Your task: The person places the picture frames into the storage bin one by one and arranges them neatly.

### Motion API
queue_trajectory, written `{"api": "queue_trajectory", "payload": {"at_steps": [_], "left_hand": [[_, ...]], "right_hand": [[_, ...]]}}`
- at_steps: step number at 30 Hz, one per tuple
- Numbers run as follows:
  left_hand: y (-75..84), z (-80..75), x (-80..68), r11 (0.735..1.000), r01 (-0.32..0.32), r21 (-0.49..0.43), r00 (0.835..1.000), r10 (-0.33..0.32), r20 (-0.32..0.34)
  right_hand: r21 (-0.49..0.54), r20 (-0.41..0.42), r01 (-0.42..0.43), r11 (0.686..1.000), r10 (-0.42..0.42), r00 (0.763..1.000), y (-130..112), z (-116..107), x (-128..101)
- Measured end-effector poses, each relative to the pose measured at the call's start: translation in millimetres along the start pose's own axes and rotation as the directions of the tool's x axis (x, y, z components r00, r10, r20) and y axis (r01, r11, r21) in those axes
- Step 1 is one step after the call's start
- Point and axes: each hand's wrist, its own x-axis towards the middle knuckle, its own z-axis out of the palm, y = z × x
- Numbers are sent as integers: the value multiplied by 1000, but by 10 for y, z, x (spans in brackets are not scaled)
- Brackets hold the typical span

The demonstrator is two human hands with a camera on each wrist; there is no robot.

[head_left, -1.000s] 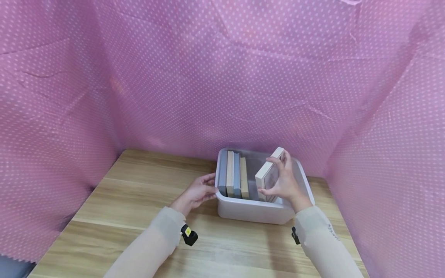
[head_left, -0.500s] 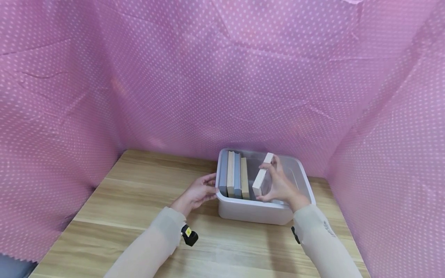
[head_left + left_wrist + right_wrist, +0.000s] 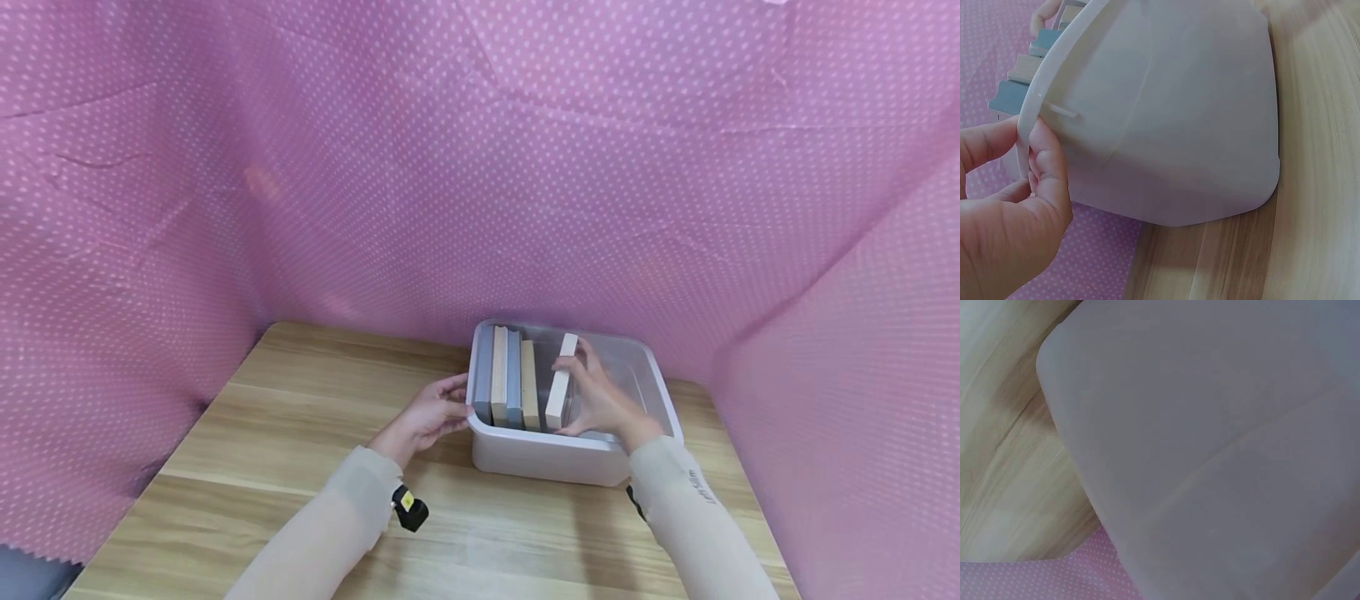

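A white plastic bin stands on the table, its rim facing up. With thumb and fingers my left hand pinches the left rim; the left wrist view shows this hand close up on the lip. Inside the bin my right hand grips a white book, held nearly upright with its narrow edge up. Left of it several books stand in a row: a blue-grey book, a cream book, a blue book and a yellowish book. The right wrist view shows only the bin's outer wall, no fingers.
The wooden table extends left and in front of the bin. Pink dotted cloth hangs behind and on both sides, close to the bin's back. A gap separates the white book from the yellowish one.
My right hand has moved left and lower into the bin with the white book, which has turned straighter, closer to the row. My left hand stays on the rim.
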Motion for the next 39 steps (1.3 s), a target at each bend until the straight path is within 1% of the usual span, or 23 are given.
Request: {"api": "queue_trajectory", "payload": {"at_steps": [4, 12, 15, 18, 20, 23, 26, 33, 39], "left_hand": [[8, 10, -17, 1000, -1, 3, 1000, 1, -2], [1, 14, -25, 1000, -1, 8, 1000, 1, 3], [2, 22, -31, 1000, 2, 5, 1000, -2, 3], [3, 29, -30, 1000, 0, 4, 1000, 0, 20], [1, 29, -24, 1000, -4, 4, 999, 4, 32], [-4, 24, -19, 1000, -11, 5, 999, 11, 46], [-10, 13, -16, 1000, -16, 8, 999, 16, 45], [-13, -1, -12, 1000, -6, 12, 1000, 6, 28], [-7, 1, -31, 1000, -12, 15, 999, 12, 30]], "right_hand": [[-7, 36, -11, 1000, 11, 999, -13, 21, 9], [-24, 120, 25, 999, -22, 992, -59, 16, 12], [-37, 117, 62, 997, -57, 991, -60, 25, 16], [-49, 98, 114, 992, -109, 989, -54, 34, 33], [-50, 100, 128, 991, -122, 987, -45, 37, 46], [-45, 119, 118, 992, -112, 987, -41, 31, 57], [-32, 135, 104, 994, -99, 986, -40, 27, 63], [2, 131, 125, 992, -124, 984, -15, 39, 80], [10, 134, 122, 992, -122, 983, -20, 42, 53]]}}
